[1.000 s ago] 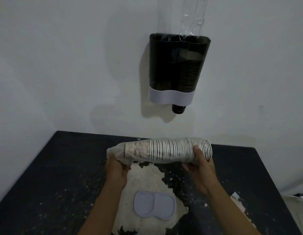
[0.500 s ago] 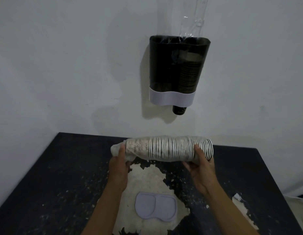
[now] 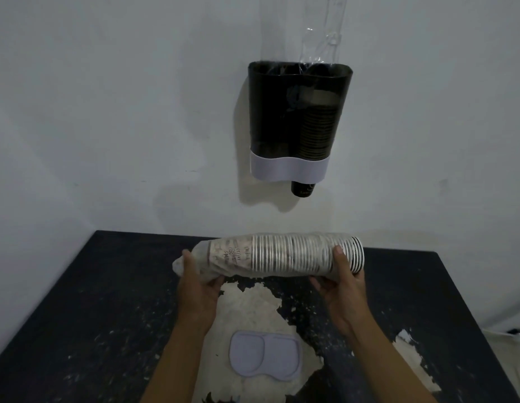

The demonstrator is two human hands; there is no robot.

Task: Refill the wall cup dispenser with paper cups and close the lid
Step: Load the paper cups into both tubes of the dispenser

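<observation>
One sleeve of paper cups (image 3: 282,255) is held level above the table (image 3: 78,315), gripped at its ends by the left hand (image 3: 197,289) and right hand (image 3: 341,289). One dispenser (image 3: 299,123) is mounted on the wall beyond, uncovered, and one lid (image 3: 264,355) lies on the table below the hands.

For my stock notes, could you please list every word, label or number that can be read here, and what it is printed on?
None can be read for certain.
Stack of paper cups, held in the left hand and right hand: brown script on the leftmost cup, too blurred to read.
Dark cup poking out under the dispenser: pale lettering, too small to read.
Lid on the table: no text.
</observation>
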